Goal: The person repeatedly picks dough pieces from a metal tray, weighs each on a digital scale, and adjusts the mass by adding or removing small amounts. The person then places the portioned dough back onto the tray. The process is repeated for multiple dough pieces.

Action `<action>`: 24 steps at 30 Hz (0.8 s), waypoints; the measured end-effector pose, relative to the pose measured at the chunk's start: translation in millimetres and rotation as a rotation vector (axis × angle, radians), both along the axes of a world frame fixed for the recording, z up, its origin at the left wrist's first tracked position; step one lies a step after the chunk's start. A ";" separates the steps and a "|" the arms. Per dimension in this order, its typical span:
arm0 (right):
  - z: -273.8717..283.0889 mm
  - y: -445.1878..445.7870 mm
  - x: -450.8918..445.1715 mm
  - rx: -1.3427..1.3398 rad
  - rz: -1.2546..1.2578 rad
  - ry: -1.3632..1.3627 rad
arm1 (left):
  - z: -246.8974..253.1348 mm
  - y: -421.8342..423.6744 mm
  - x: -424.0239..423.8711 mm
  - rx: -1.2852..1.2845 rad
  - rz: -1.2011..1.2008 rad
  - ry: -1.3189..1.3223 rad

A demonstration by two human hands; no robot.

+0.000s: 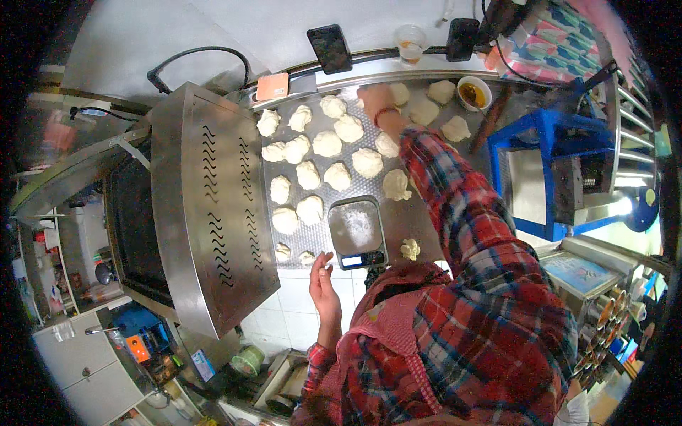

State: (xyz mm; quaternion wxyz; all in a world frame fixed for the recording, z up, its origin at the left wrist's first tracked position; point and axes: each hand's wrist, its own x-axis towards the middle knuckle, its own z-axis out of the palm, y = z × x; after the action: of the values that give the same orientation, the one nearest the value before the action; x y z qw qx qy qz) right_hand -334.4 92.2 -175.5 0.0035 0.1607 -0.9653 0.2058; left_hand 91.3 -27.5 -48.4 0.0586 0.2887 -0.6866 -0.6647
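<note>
Lumps of pale dough (327, 144) lie over a dimpled metal work surface (367, 187). My right hand (377, 101) reaches to the surface's far side, beside several dough lumps, with its fingers pointing down. A bit of pale dough shows at its left edge; whether the hand grips it cannot be told. A digital kitchen scale (356, 230) stands near the front edge, its plate dusted with what looks like flour. My left hand (325, 290) hovers just left of the scale, holding nothing, fingers slightly bent. A small dough scrap (409, 249) lies right of the scale.
A large stainless-steel appliance (213, 202) borders the left. At the back right sits a white bowl of brown-yellow liquid (473, 94), with a wooden rolling pin (491, 120) alongside. A blue-framed machine (554, 170) stands at right. A plastic cup (411, 43) stands behind.
</note>
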 end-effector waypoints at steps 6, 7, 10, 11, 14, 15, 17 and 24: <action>81.2 1.5 229.6 -0.837 0.593 -0.391 | -14.2 -12.8 -34.2 0.513 0.165 0.086; 87.9 -3.1 263.9 -0.932 0.585 -0.527 | -18.4 -14.0 -42.0 0.623 0.168 0.146; 89.4 -5.7 324.4 -1.089 0.334 -0.836 | -25.4 -13.6 -43.6 0.652 -0.088 0.056; 85.4 -3.8 333.4 -1.064 0.162 -0.900 | -26.0 -13.4 -39.6 0.655 -0.205 0.000; 69.1 3.7 339.9 -0.717 0.157 -0.363 | -19.8 -22.1 -17.2 0.205 -0.328 -0.026; 64.6 4.4 341.8 -0.631 0.216 -0.275 | -17.4 -26.8 -9.7 0.060 -0.357 -0.043; 58.6 1.2 344.8 -0.468 0.304 -0.083 | -15.0 -40.8 1.4 0.073 -0.191 -0.019; 62.6 -4.7 341.5 -0.355 0.175 0.206 | -29.5 -92.1 64.8 0.209 -0.143 -0.112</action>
State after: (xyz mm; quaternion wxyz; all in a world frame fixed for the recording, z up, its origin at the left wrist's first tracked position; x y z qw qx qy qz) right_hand 7.1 87.5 -112.9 0.1126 0.2607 -0.8910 0.3543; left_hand 156.1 -119.5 -77.9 -0.0575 0.2802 -0.6345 -0.7181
